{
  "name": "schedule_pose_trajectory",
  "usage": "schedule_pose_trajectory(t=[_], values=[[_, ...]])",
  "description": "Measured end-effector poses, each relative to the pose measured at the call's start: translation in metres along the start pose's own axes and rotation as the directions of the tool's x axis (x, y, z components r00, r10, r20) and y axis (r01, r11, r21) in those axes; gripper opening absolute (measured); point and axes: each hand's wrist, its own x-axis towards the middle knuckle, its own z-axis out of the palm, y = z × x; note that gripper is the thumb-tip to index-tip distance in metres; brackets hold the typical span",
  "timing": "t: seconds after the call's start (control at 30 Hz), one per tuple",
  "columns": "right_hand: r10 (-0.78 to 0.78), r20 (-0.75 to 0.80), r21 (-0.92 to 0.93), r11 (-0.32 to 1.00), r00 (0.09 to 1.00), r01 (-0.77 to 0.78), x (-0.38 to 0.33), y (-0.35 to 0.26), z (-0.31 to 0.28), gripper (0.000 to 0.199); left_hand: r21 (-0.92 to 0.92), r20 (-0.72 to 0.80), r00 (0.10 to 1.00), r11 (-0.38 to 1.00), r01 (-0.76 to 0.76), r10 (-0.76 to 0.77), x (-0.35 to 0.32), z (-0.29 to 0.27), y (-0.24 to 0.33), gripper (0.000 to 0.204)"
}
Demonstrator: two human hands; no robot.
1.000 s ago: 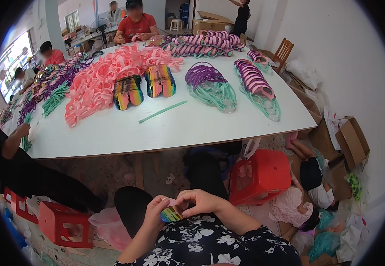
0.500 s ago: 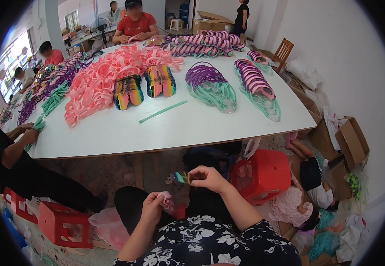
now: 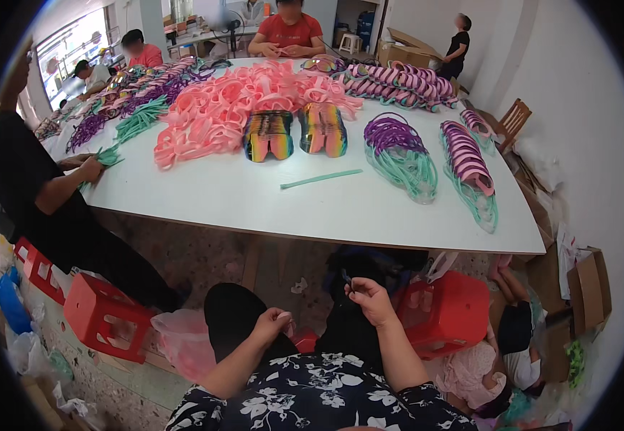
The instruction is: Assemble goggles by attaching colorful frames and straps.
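Note:
Over my lap, my left hand (image 3: 271, 325) is closed on a small pink soft piece (image 3: 289, 329), mostly hidden by the fingers; it looks like one of the pink goggle frames. My right hand (image 3: 372, 300), at my right knee, pinches a thin dark goggle lens (image 3: 345, 276), seen nearly edge-on. Both hands are apart, below the near edge of the white table (image 3: 211, 205). On it lie a heap of pink goggle frames (image 3: 218, 108), two stacks of shiny rainbow lenses (image 3: 269, 136) and a single green strap (image 3: 321, 179).
Purple-and-green straps (image 3: 400, 154) and a row of pink goggles (image 3: 468, 161) lie on the right. A person in black (image 3: 46, 172) handles green straps at the left. Red stools (image 3: 107, 316) flank me. People lie on the floor at right, near cardboard boxes (image 3: 589, 287).
My view has swung left and tilted, shifting the table rightward. The lens in my right hand has turned from showing its coloured face to nearly edge-on. The pink piece is now more covered by my left fingers.

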Motion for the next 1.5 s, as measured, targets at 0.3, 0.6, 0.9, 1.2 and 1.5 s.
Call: schedule_pose_trajectory(t=[0.3,0.6,0.9,1.2,1.5], values=[[-0.009,0.024,0.005,1.000,1.000,0.009,0.002,0.002,-0.005,0.039,0.104,-0.057,0.998,0.995,0.001,0.005,0.006,-0.004,-0.009,0.018],[0.030,-0.034,-0.026,0.999,0.999,-0.031,-0.001,-0.008,0.003,0.038,0.040,-0.028,1.000,0.999,-0.012,0.013,0.014,-0.007,-0.015,0.015],[0.025,-0.032,-0.019,0.999,0.999,-0.026,-0.001,-0.003,0.001,0.038,0.038,-0.007,1.000,0.999,-0.004,0.004,0.009,-0.007,-0.008,0.016],[0.019,-0.026,-0.026,0.999,0.999,-0.020,-0.001,-0.003,0.001,0.039,0.003,-0.006,1.000,1.000,-0.001,0.001,0.017,-0.014,-0.022,0.015],[0.002,-0.021,-0.014,1.000,1.000,-0.003,-0.001,-0.001,-0.004,0.040,-0.031,-0.033,0.999,0.999,0.016,-0.017,0.013,-0.007,-0.009,0.010]])
